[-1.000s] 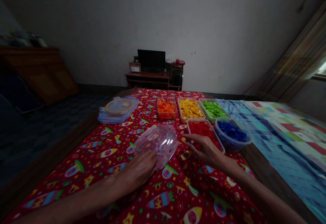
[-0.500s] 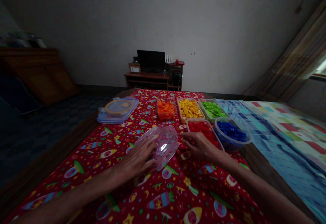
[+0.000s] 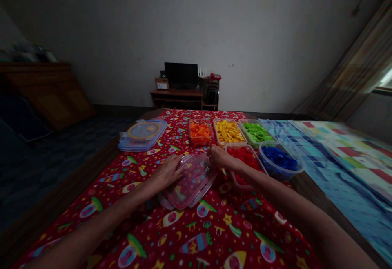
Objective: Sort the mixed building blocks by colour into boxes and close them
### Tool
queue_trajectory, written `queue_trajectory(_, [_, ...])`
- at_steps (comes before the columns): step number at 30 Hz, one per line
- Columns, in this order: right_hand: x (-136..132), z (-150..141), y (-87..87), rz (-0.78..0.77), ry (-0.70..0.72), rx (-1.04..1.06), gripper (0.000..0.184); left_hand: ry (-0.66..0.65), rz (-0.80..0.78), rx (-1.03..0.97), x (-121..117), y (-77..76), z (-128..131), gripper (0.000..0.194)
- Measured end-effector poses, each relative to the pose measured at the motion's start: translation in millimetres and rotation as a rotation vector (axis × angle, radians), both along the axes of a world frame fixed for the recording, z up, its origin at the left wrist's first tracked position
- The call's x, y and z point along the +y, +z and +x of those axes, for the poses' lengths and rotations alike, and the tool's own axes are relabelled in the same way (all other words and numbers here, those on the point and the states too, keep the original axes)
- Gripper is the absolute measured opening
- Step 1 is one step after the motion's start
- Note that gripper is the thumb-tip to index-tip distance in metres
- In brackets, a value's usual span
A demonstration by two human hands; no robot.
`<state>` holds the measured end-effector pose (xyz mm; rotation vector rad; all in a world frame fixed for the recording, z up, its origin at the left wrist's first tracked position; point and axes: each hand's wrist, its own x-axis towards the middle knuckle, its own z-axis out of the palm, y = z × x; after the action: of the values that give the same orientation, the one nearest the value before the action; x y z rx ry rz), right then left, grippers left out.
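Observation:
A clear plastic lid (image 3: 192, 179) with a pinkish rim and side flaps lies slanted on the red patterned cloth in front of me. My left hand (image 3: 168, 172) grips its left edge, thumb toward the near side. At the lid's far right corner, the curled fingers of my right hand (image 3: 221, 158) close on the edge; their tips are partly hidden. Just right of that hand stands a tub of red bricks (image 3: 245, 158), partly covered by my forearm.
Beyond the lid are tubs of orange bricks (image 3: 200, 133), yellow bricks (image 3: 229, 132) and green bricks (image 3: 256, 132). A round tub of blue bricks (image 3: 279, 158) stands at the right table edge. Stacked lids (image 3: 143, 133) lie at the far left. A bed (image 3: 346, 158) adjoins the right.
My right hand has moved left and away from me onto the lid's corner. My left hand has shifted up along the lid's edge. The lid has turned and tilted slightly.

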<state>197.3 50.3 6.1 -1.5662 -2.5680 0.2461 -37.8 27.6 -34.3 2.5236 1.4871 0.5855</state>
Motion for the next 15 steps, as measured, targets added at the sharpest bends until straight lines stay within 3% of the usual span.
queue_trajectory(4, [10.8,13.3,28.4,-0.071,-0.053,0.164,0.028,0.082,-0.084,-0.141,19.4,16.1,-2.0,0.042])
queue_trajectory(10, [20.9,20.0,74.6,0.287,0.02,0.522,0.03,-0.033,-0.19,-0.387,50.0,56.0,-1.8,0.025])
queue_trajectory(12, [24.1,19.7,87.9,0.34,0.1,0.627,0.028,-0.058,-0.21,-0.469,56.7,69.2,-0.4,0.022])
queue_trajectory(15, [29.3,21.2,105.6,0.356,0.184,0.752,0.026,-0.08,-0.087,-0.532,62.5,89.9,2.0,0.022])
